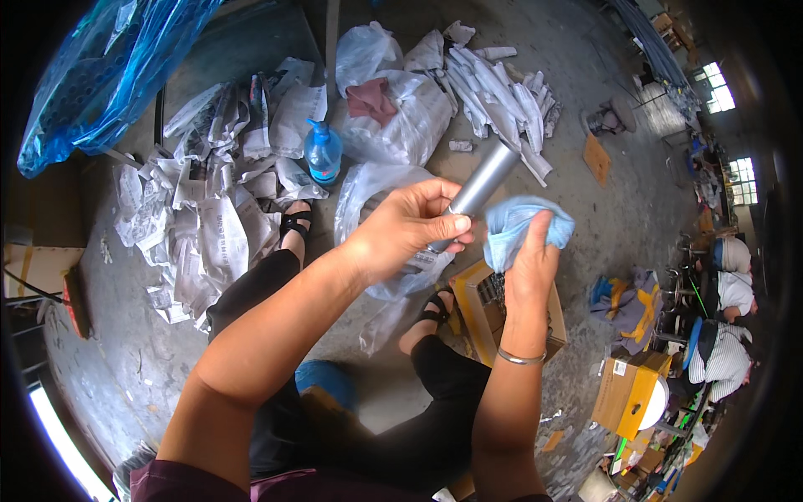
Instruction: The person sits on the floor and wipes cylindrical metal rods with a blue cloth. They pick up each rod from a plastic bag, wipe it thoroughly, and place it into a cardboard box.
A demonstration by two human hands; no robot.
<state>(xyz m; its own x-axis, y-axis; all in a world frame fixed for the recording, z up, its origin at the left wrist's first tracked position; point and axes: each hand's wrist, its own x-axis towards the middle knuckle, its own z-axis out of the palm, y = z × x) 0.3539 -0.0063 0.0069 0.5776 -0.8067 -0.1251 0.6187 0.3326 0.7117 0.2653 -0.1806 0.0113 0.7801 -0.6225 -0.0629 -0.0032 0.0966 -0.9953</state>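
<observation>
Tube: silver metal tube point(485, 180), held up off the concrete floor point(585, 222), R of the blue plastic bottle point(323, 155) (my ref. pt). Tilted, far end up & to R.

Hands: I read the left hand point(407, 226) as clasped approx. round the tube's near end, thumb on the side facing the cam. Right hand point(534, 266) is bunched on a light-blue cloth point(508, 230), thumb pressed on top; metal bangle point(520, 360) at that wrist. Cloth sits v. close to the tube, further R of bottle; can't tell from my feed whether they touch. Cloth edge a bit blurred.

Surroundings, all rel. to bottle:
- crumpled newspaper sheets point(222, 238): heaped to L & nearer the wearer, some just beside it.
- clear plastic bag point(410, 125): just R & beyond, w/ reddish-brown rag point(370, 99) lying on top.
- paper-wrapped rolls point(502, 96): loose pile, well R & beyond.
- open cardboard box point(470, 311): R & nearer the wearer, by the R sandal point(435, 309); contents partly hidden, I can't ID.
- L sandal point(294, 219): near side, slightly L.
- grey-and-yellow fabric heap point(636, 309): far R, nearer side.
</observation>
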